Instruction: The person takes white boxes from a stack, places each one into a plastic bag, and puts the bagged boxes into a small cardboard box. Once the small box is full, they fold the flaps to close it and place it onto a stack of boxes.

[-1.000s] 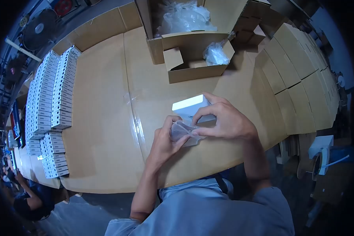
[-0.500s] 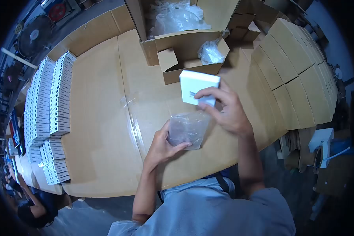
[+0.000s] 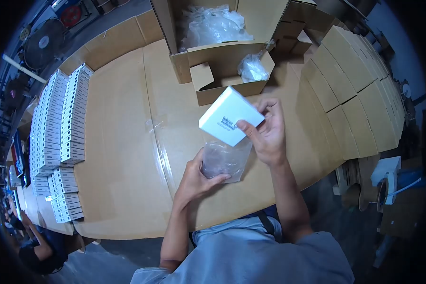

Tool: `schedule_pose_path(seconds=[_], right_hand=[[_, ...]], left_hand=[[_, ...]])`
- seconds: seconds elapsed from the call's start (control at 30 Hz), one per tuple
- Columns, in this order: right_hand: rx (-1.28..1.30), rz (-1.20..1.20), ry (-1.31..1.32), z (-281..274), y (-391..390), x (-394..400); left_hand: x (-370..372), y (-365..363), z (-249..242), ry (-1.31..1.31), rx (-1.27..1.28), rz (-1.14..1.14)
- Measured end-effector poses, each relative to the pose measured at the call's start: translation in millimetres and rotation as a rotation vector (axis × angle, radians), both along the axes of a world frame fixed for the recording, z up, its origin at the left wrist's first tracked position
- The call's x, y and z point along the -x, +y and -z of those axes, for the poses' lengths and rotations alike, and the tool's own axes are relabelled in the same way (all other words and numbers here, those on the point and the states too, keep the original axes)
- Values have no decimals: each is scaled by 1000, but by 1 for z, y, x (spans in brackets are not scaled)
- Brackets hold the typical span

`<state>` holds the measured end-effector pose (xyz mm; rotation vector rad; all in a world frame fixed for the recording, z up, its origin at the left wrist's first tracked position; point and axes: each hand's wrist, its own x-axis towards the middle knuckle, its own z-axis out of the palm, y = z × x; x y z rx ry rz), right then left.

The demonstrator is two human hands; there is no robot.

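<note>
A clear plastic bag [image 3: 228, 161] is gripped by its lower left side in my left hand [image 3: 196, 175], thumb across its front. Above it, my right hand [image 3: 270, 132] pinches a small white box [image 3: 229, 118] at its right corner. The box is tilted, with dark printing on the face toward me. Its lower corner overlaps the upper edge of the bag in this view.
An open cardboard box [image 3: 208, 97] with a crumpled plastic bag [image 3: 253, 68] stands ahead. Behind it, a larger carton [image 3: 175, 66] holds more plastic bags. Stacked white boxes [image 3: 71, 118] line the left, and brown cartons [image 3: 359, 99] the right. A person [image 3: 40, 251] is at lower left.
My right hand has turned the white box so that it sits at an angle, moving it slightly left and down toward the bag. My left hand and the bag have barely moved.
</note>
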<state>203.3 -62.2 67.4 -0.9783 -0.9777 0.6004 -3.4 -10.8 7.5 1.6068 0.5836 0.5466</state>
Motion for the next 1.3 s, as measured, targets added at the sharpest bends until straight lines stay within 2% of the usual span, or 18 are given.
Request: schedule_pose_path(seconds=[0.1,0.53,0.7,0.73,0.8,0.83,0.97,1.03,1.17,1.27,1.3], right_hand=[[63,-47,76,7,-6,3],[212,-95,-6,2,-14,-3],[325,-82,-222,15,-9,3],[336,-71,-269,16,-8,3],[367,-135,-144,17,-10,6],[336,-151,-63,22,-10,8],[272,-215,111,31,-25,7],[329,-218,228,42,-35,9],[380,-67,281,54,-39,22],[377,-83,233,64,-44,15],[307,-77,209,61,-43,15]], left_hand=[[2,0,3,-7,-10,-36],[1,-1,2,8,-41,-60],[-3,-3,-3,-107,56,-88],[-4,-3,0,-125,142,-117],[-3,-3,9,-158,315,-178],[-2,-3,9,-142,257,-169],[-5,-3,21,-249,326,-292],[-4,2,22,-235,262,-290],[-4,3,22,-176,169,-303],[-9,4,19,-158,21,-357],[-11,3,15,-156,-41,-386]])
